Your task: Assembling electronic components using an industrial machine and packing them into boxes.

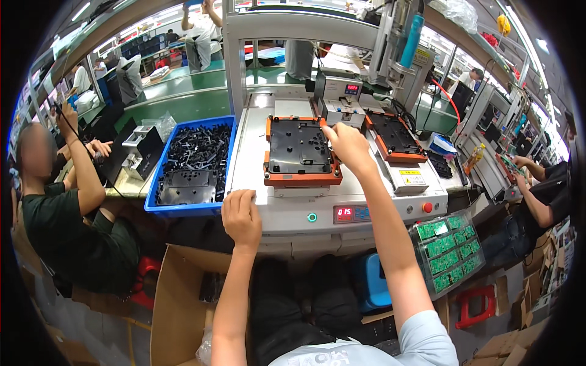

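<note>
A black plastic panel (298, 146) with small posts lies in an orange fixture (305, 179) on the white machine (268, 213). At the fixture's upper right edge, my right hand (349, 146) is closed, its thumb and fingers against the rim beside the panel; what it pinches is hidden. Near the machine's front left corner my left hand (240, 218) is curled closed, with its palm side out of sight. A second orange fixture (400, 156) stands to the right, with another black panel (394, 133) in it.
Left of the machine, a blue bin (183, 211) holds several small black parts. A tray of green circuit boards (448, 253) is at the lower right. A screwdriver-like blue tool (412, 40) hangs above. Co-workers sit on both sides; a cardboard box (174, 305) stands below.
</note>
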